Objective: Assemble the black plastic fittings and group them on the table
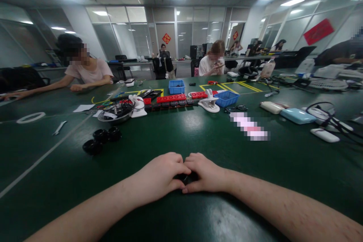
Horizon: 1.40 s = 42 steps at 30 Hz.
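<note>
My left hand (167, 174) and my right hand (205, 174) meet low over the green table, near its front. Between them is a small glossy black part (186, 178), mostly covered by my fingers, so its full shape is hidden. Fingers and thumbs of both hands curl around it from either side, with the fingertips almost touching. Off to the left stand three black round, hollow-looking parts (102, 139) grouped close together; whether the held part is of the same kind, I cannot tell.
Across the green table (159, 132) runs a row of red and black power strips (171, 99), with a metal bowl (116, 115), white clip stands (209, 102) and blue bins (227, 98). A wrench (59, 128) lies left. Power banks (297, 115) and cables lie right. People sit beyond.
</note>
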Each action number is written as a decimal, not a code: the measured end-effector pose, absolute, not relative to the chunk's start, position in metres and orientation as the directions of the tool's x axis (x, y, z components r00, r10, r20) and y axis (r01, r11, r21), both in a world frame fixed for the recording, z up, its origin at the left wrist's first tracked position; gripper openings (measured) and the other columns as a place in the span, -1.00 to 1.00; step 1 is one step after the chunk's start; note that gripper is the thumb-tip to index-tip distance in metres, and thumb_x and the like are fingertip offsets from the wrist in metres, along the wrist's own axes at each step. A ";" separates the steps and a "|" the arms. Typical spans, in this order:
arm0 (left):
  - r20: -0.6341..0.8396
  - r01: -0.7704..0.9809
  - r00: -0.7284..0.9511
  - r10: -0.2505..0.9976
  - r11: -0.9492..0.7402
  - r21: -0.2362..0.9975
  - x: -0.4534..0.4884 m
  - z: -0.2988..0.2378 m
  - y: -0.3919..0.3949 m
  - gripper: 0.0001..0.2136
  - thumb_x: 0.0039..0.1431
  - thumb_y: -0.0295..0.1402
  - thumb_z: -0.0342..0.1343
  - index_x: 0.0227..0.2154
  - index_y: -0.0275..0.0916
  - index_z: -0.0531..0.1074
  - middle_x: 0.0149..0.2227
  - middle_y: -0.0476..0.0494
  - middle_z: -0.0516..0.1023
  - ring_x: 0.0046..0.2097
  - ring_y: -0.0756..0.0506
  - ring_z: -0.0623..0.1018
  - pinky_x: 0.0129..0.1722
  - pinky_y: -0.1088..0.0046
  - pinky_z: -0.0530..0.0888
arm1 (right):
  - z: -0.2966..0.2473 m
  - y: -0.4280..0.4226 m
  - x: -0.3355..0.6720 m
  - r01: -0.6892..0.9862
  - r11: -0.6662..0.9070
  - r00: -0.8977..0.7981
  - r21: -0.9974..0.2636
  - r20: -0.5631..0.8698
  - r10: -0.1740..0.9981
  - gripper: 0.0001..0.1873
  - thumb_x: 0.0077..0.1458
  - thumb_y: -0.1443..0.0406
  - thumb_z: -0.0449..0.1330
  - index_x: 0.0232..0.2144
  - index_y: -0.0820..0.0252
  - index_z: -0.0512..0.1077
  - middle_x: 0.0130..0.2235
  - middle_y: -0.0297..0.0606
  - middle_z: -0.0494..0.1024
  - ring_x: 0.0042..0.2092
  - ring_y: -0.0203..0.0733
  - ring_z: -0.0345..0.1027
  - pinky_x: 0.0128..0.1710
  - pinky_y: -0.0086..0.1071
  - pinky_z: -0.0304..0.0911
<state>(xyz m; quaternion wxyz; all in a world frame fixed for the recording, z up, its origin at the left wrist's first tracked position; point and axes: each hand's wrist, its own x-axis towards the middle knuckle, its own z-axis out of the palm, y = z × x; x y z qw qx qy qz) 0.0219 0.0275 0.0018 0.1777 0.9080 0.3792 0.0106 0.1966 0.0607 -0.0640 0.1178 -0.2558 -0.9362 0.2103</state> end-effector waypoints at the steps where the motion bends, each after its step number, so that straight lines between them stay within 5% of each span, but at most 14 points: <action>1: -0.119 0.710 0.691 0.713 -0.638 0.297 0.024 0.001 0.026 -0.76 0.01 -0.39 0.21 -0.20 -0.13 0.46 -0.29 -0.04 0.45 -0.22 -0.09 0.43 -0.28 0.45 0.34 | -0.064 0.061 0.196 0.432 0.782 -0.841 -0.450 0.112 0.529 -0.63 -0.12 0.04 0.25 -0.36 0.20 0.41 -0.36 -0.32 0.43 -0.30 -0.23 0.24 -0.27 -0.37 0.06; 10: -0.113 0.830 0.557 0.823 -0.555 0.052 0.040 -0.005 0.017 -0.76 -0.03 -0.26 0.23 -0.34 -0.33 0.49 -0.36 -0.16 0.49 -0.27 -0.18 0.47 -0.29 0.33 0.37 | -0.069 0.061 0.196 0.420 0.793 -0.844 -0.441 0.130 0.520 -0.64 -0.10 0.06 0.24 -0.36 0.21 0.40 -0.40 -0.32 0.41 -0.34 -0.26 0.22 -0.31 -0.39 0.05; 23: -0.043 0.851 0.521 0.853 -0.523 -0.053 0.049 -0.011 0.010 -0.69 0.03 -0.17 0.17 -0.40 -0.40 0.46 -0.39 -0.24 0.50 -0.31 -0.22 0.48 -0.30 0.27 0.35 | -0.073 0.062 0.195 0.459 0.792 -0.821 -0.402 0.151 0.551 -0.59 -0.16 -0.01 0.24 -0.47 0.23 0.36 -0.45 -0.35 0.37 -0.38 -0.28 0.19 -0.35 -0.41 0.03; 32: 0.049 0.814 0.566 0.823 -0.568 0.121 0.031 -0.006 0.020 -0.56 -0.07 0.05 0.12 -0.33 -0.26 0.43 -0.36 -0.12 0.47 -0.28 -0.17 0.43 -0.22 0.23 0.30 | -0.067 0.063 0.200 0.419 0.789 -0.847 -0.450 0.120 0.518 -0.50 -0.17 0.06 0.27 -0.19 0.20 0.38 -0.33 -0.28 0.44 -0.30 -0.21 0.25 -0.27 -0.36 0.08; 38: -0.030 0.564 0.793 0.609 -0.714 0.415 0.014 0.012 0.021 -0.74 0.04 -0.42 0.16 -0.16 -0.10 0.40 -0.11 -0.02 0.43 -0.06 -0.07 0.39 -0.06 0.40 0.27 | -0.067 0.067 0.202 0.342 0.806 -0.882 -0.483 0.132 0.453 -0.70 -0.11 0.15 0.27 -0.34 0.20 0.39 -0.30 -0.31 0.43 -0.26 -0.23 0.25 -0.23 -0.36 0.07; 42: -0.057 0.522 0.819 0.572 -0.699 0.488 0.013 0.010 0.026 -0.69 0.05 -0.61 0.07 -0.19 -0.10 0.43 -0.09 -0.01 0.44 -0.03 -0.05 0.37 -0.03 0.42 0.26 | -0.068 0.067 0.202 0.350 0.796 -0.879 -0.495 0.120 0.461 -0.72 -0.10 0.13 0.27 -0.39 0.19 0.40 -0.34 -0.33 0.42 -0.29 -0.25 0.24 -0.25 -0.38 0.07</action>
